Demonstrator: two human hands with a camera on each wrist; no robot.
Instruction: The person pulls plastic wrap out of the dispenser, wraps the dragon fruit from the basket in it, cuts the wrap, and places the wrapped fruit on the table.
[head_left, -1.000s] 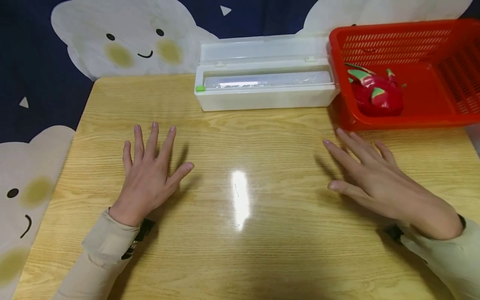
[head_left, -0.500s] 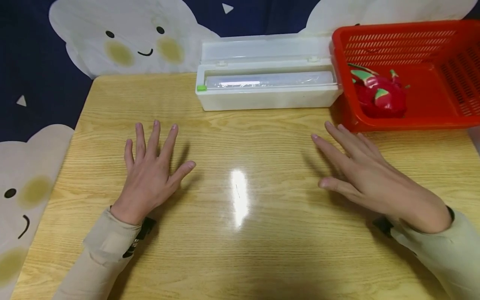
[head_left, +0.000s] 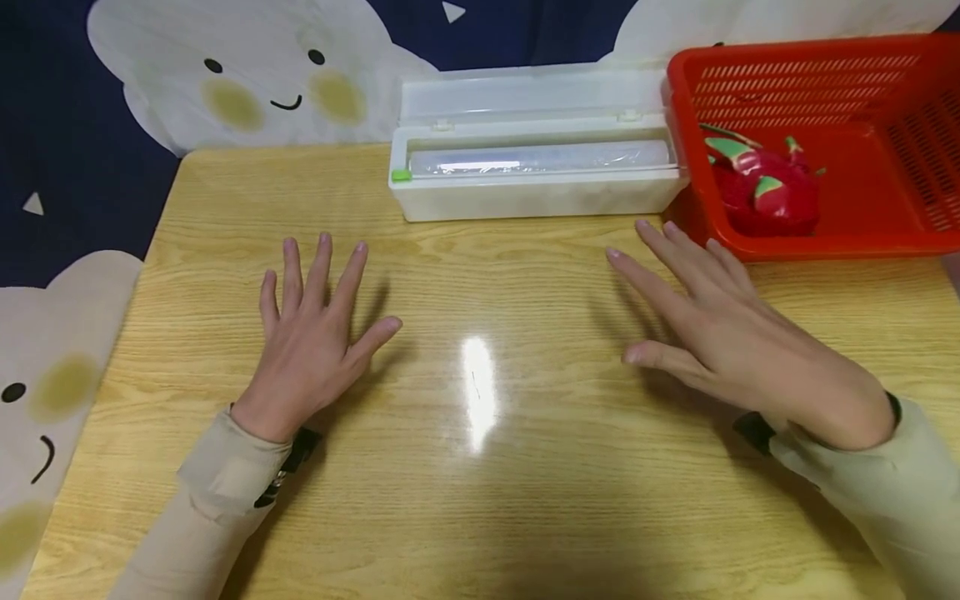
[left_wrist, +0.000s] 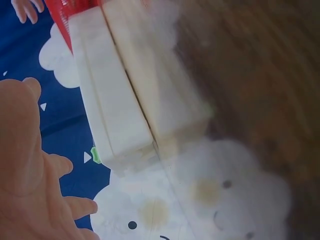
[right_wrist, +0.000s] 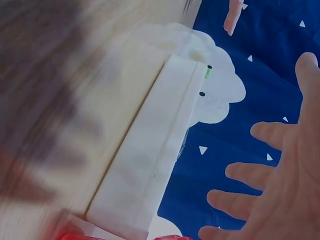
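Observation:
My left hand [head_left: 306, 354] hovers over the left part of the table, fingers spread and holding nothing. On the other side, my right hand [head_left: 738, 350] hangs above the wood with its fingers stretched toward the back, just in front of the red basket [head_left: 825, 244]. A long white plastic-wrap dispenser box [head_left: 540, 198] stands at the back of the table with its lid raised. Inside it lies a clear roll of plastic wrap [head_left: 540, 158], and a small green slider [head_left: 401, 176] sits at its left end. Both wrist views show the box's front [right_wrist: 145, 145] beyond spread fingers [left_wrist: 80, 206].
In the red basket lies a pink-red dragon fruit [head_left: 776, 196] with green-tipped scales. The wooden table [head_left: 465, 500] reaches back to a dark blue cloth [head_left: 525, 33] printed with smiling white clouds. A bright light reflection marks the table's middle.
My right hand has moved left and slightly toward the back, nearer the box. My left hand has shifted a little to the right and back. Box and basket stay in place.

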